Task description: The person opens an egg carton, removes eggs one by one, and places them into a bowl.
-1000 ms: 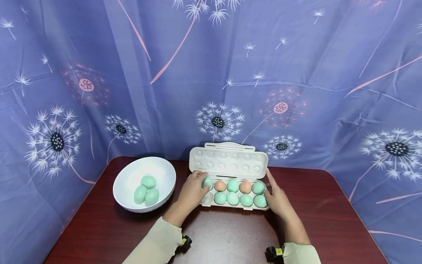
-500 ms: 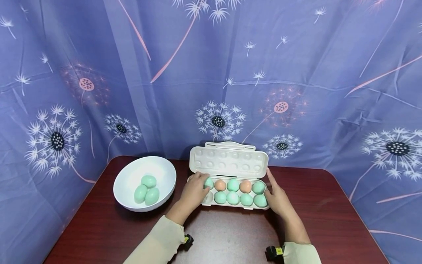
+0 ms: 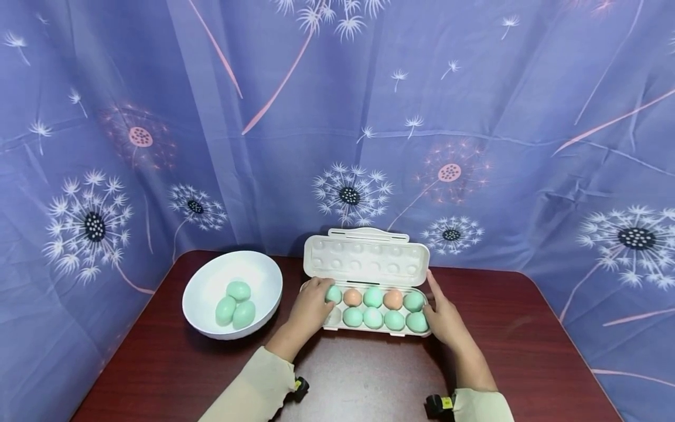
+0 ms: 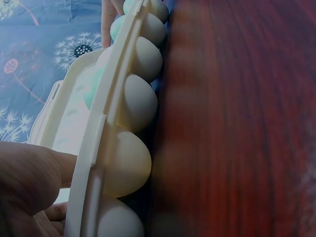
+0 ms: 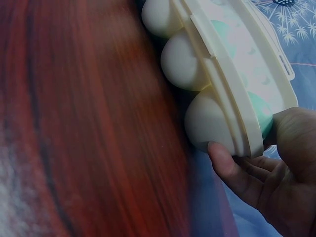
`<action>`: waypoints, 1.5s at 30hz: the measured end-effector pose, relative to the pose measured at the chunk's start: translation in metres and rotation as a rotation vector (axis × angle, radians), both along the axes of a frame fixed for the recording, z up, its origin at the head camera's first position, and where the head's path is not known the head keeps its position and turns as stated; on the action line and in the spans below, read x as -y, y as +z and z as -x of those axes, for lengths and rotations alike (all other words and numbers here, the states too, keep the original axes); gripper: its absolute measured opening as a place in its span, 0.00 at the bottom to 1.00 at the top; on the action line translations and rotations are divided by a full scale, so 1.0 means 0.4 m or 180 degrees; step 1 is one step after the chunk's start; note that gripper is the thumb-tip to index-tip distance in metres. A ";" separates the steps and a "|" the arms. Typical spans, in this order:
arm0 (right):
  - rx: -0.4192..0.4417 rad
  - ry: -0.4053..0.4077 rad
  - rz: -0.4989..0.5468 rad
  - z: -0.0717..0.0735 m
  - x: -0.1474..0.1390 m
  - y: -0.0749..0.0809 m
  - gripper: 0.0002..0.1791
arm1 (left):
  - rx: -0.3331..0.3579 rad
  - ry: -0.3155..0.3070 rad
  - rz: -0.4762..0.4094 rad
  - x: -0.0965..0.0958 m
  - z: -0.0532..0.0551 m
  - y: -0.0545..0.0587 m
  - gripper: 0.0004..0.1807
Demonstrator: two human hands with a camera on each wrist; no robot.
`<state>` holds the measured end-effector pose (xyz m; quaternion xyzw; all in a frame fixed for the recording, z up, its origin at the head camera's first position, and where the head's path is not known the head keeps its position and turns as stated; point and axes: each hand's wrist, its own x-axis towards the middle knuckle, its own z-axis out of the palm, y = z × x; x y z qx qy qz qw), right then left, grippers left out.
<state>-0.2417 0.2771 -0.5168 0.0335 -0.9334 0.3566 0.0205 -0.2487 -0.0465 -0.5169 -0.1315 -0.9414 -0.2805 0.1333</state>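
A pale egg carton (image 3: 368, 331) lies with its lid (image 3: 366, 259) raised at the back. Green eggs and two orange eggs fill its cups, except the vacant front left cup (image 3: 333, 317). My left hand (image 3: 310, 305) is at the left end, its thumb and fingers around the back left green egg (image 3: 333, 295); in the left wrist view the thumb (image 4: 61, 168) reaches over the front rim. My right hand (image 3: 445, 319) grips the carton's right end. In the right wrist view one finger (image 5: 222, 160) lies against a cup's underside.
A white bowl (image 3: 197, 316) with three green eggs (image 3: 243, 315) stands on the dark red table (image 3: 358, 381), left of the carton. Behind the table hangs a blue curtain (image 3: 274, 176) with dandelion prints. Black wrist cameras (image 3: 439, 404) sit at both sleeves.
My left hand has shifted slightly to the right, and the back left green egg shows a little farther right. The right hand and the carton have stayed in place.
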 end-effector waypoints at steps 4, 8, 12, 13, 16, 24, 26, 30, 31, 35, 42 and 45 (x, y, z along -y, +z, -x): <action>0.0000 0.0011 0.0016 -0.002 0.002 -0.001 0.46 | -0.0030 0.0020 0.0008 0.003 -0.002 -0.002 0.24; 0.0000 0.0014 0.0050 -0.002 0.003 0.000 0.46 | 0.0006 0.0033 0.0012 0.004 -0.002 -0.001 0.24; -0.0011 0.0000 0.0038 0.001 0.001 -0.004 0.46 | 0.0029 0.0017 -0.0009 0.005 0.000 0.003 0.24; -0.0017 -0.0004 0.0031 0.002 0.000 -0.005 0.46 | 0.0016 0.0014 -0.0019 0.006 0.000 0.005 0.24; -0.0033 -0.0007 0.0020 0.004 -0.001 -0.007 0.47 | 0.0022 0.0010 -0.0068 0.009 -0.003 0.017 0.23; -0.0006 -0.0008 0.0026 0.002 -0.001 -0.004 0.47 | 0.0025 0.0070 -0.0169 0.020 -0.011 0.058 0.25; 0.0001 -0.0011 0.0020 0.001 -0.001 -0.003 0.47 | -0.0013 0.0088 -0.0167 0.022 -0.013 0.068 0.25; 0.0006 -0.0002 0.0019 0.001 -0.002 -0.002 0.47 | -0.0049 0.0145 -0.0220 0.027 -0.017 0.089 0.25; 0.0004 -0.0001 0.0021 0.002 -0.003 -0.002 0.47 | -0.0060 0.0154 -0.0244 0.028 -0.018 0.094 0.25; -0.0012 0.0016 0.0011 0.002 -0.005 -0.003 0.47 | -0.0105 0.0164 -0.0369 0.039 -0.021 0.111 0.25; 0.0017 0.0002 0.0022 0.001 -0.004 -0.003 0.47 | -0.0241 0.0199 -0.0535 0.064 -0.021 0.139 0.26; 0.0045 -0.0009 0.0029 0.000 -0.004 -0.001 0.47 | -0.0195 0.0246 -0.0550 0.076 -0.021 0.148 0.26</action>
